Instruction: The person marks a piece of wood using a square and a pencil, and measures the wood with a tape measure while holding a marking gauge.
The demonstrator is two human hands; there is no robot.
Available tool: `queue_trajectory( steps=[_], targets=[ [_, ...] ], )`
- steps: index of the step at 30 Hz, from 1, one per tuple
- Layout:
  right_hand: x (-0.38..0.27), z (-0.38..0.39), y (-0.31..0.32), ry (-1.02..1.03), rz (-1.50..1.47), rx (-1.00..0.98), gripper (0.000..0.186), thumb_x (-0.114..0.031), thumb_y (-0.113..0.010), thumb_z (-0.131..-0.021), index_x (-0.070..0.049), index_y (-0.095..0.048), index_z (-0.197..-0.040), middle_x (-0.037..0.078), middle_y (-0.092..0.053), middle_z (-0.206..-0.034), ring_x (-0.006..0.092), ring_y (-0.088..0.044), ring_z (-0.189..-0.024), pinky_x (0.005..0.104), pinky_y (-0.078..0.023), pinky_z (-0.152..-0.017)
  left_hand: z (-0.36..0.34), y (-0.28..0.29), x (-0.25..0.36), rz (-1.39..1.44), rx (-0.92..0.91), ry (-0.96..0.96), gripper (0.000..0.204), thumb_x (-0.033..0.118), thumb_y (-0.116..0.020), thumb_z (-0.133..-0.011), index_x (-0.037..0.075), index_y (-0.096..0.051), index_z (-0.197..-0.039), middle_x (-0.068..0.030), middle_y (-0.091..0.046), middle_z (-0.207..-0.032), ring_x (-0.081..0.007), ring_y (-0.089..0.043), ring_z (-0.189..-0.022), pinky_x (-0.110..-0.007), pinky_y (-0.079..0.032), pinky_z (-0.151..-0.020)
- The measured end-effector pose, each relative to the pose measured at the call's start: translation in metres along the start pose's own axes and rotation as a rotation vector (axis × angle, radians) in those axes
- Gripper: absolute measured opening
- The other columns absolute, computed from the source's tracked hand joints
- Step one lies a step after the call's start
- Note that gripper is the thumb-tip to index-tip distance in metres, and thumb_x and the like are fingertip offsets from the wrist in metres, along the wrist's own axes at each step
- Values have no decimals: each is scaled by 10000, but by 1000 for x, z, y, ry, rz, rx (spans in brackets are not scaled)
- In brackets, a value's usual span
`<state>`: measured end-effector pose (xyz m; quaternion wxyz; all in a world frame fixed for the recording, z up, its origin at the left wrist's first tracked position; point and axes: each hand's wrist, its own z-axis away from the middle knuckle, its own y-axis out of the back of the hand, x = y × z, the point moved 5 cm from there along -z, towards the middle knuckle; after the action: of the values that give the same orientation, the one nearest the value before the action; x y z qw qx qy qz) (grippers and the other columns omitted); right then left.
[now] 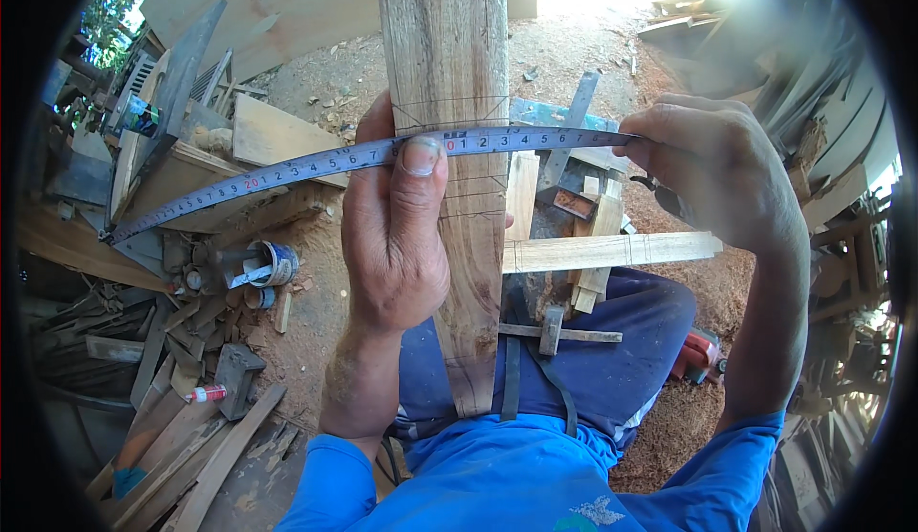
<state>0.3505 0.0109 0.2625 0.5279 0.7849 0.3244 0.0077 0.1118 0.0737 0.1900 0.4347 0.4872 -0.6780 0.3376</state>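
Note:
My left hand (395, 226) grips an upright wooden plank (449, 44) marked with dark lines, its thumb pressing a metal tape measure (507, 140) across the face. The tape's left part (210, 191) sags toward the lower left beyond the plank. My right hand (708, 159) pinches the tape near its right side; a dark object under those fingers is partly hidden. Below, a lighter marked wooden piece (612, 250) lies crosswise to the right of the plank. A small wooden tool with a crossbar (552, 331) rests by my legs.
Offcuts and boards (172, 417) are piled at left, with a bucket (273, 266) beside them. Light wood pieces and a metal straight bar (569, 126) lie ahead. A red power tool (696, 355) sits among sawdust at right. More scrap wood lines the right edge.

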Motion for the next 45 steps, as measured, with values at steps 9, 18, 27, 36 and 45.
queue_trajectory(
  steps=[9, 18, 27, 36, 45],
  targets=[
    [0, 0, -2, 9, 21, 7, 168, -33, -774, -861, 5, -711, -1011, 111, -615, -729, 234, -617, -590, 371, -463, -558, 1, 1, -2, 25, -4, -9, 509, 364, -343, -1135, -74, -583, -1232, -228, -721, -930, -265, -745, -685, -382, -649, -632],
    [-1, -3, -3, 9, 31, -2, 155, -51, -757, -881, 11, -716, -1017, 114, -611, -724, 225, -617, -586, 365, -468, -557, 1, -3, 5, 66, 2, 10, 508, 356, -334, -1137, -78, -583, -1228, -232, -720, -930, -257, -740, -678, -378, -646, -629],
    [-3, -4, -1, -7, 30, -20, 168, -51, -756, -877, 21, -719, -1024, 122, -621, -734, 235, -626, -603, 370, -472, -568, 1, -4, 7, 78, 6, 20, 504, 357, -339, -1135, -76, -572, -1241, -233, -720, -936, -258, -740, -676, -374, -645, -627],
    [-4, -2, -1, 3, 11, 6, 150, -52, -755, -880, 4, -722, -1015, 111, -630, -739, 225, -623, -590, 358, -470, -561, 2, -7, 7, 100, 25, 39, 518, 369, -349, -1132, -81, -582, -1239, -237, -722, -945, -264, -742, -681, -377, -645, -627],
    [-7, 0, 1, 37, 62, 49, 142, -37, -766, -865, -11, -724, -999, 97, -623, -718, 224, -612, -575, 368, -460, -552, 0, -8, 5, 128, 6, 30, 523, 375, -340, -1133, -79, -581, -1233, -240, -719, -947, -264, -742, -680, -372, -644, -618]
  ],
)
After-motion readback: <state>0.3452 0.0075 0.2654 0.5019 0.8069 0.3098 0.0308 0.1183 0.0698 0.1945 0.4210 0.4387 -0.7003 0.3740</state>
